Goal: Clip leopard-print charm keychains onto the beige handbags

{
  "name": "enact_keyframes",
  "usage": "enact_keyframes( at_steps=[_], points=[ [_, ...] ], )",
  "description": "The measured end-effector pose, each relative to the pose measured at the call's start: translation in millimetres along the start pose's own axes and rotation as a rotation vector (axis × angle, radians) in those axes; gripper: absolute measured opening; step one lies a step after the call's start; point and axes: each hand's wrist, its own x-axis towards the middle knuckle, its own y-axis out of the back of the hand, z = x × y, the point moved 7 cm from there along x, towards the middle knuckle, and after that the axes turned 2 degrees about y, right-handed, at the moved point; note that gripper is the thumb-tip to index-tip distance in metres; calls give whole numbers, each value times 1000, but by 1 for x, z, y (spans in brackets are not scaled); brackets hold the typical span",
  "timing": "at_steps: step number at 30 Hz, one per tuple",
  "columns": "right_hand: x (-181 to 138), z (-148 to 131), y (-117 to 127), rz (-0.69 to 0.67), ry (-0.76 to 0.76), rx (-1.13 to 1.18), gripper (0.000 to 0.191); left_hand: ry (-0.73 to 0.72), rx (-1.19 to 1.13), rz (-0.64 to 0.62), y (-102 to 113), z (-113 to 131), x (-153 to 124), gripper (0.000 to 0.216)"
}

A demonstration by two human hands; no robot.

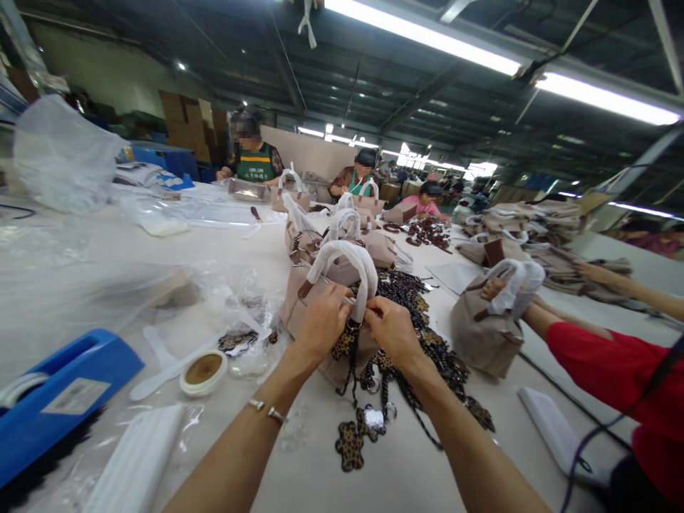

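A beige handbag with a white-wrapped handle stands on the table before me. At the base of that handle hangs a leopard-print bag charm with dark braided cords. My left hand and my right hand meet there, fingers closed in pinches around the charm's upper end; a small shiny part shows at the left fingertips. My fingers hide the exact point of attachment. Beside my right forearm lies a heap of similar charms with black cords. Two flower-shaped leopard pieces, one a charm, lie nearer to me.
At left are a blue tape dispenser, a tape roll and clear plastic bags. More wrapped-handle bags stand behind mine. On the right, a red-sleeved co-worker reaches around another handbag. A white power bank-like box lies nearby.
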Motion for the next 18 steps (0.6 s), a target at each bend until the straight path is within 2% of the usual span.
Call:
enact_keyframes(
  at_steps=[2, 3, 6, 11, 14, 18],
  points=[
    [-3, 1, 8, 12, -55, 33, 17, -28, -45, 95, 7, 11, -17, 15],
    [-5, 2, 10, 0, -94, 70, 17, -63, -70, 97, 5, 17, -26, 16],
    [-14, 3, 9, -96, -204, 244, 18, -170, -123, 0, -13, 33, -45, 19],
    [-27, 8, 4, -185, -309, 497, 22, -85, -113, -80, -38, 27, -47, 15],
    [-29, 14, 11, -124, -309, 454, 22, -80, -127, -95, -36, 25, -48, 17],
    [-31, 17, 21, 36, -271, 446, 24, 31, -346, -22, -18, 18, -56, 18]
  ],
)
